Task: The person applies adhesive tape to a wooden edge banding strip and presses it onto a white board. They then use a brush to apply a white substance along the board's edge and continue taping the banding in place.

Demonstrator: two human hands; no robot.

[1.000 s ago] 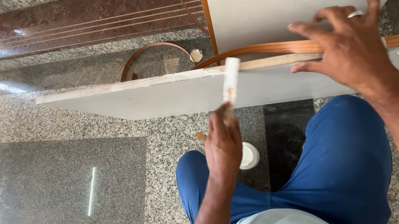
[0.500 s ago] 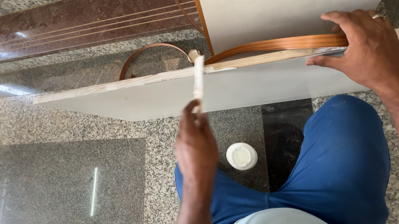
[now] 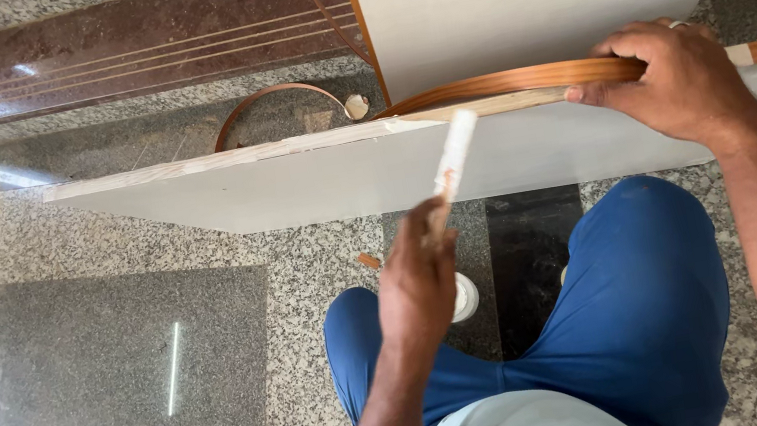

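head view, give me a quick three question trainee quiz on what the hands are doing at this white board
1. True or false: the left hand holds a white-coated stick.
2. The right hand presses on: A) the wood-coloured edge strip, B) a hammer, C) the small white tub.
3. Which part of the white board does the stick's tip meet?

Key: 1 true. 2 A. 3 its upper edge.
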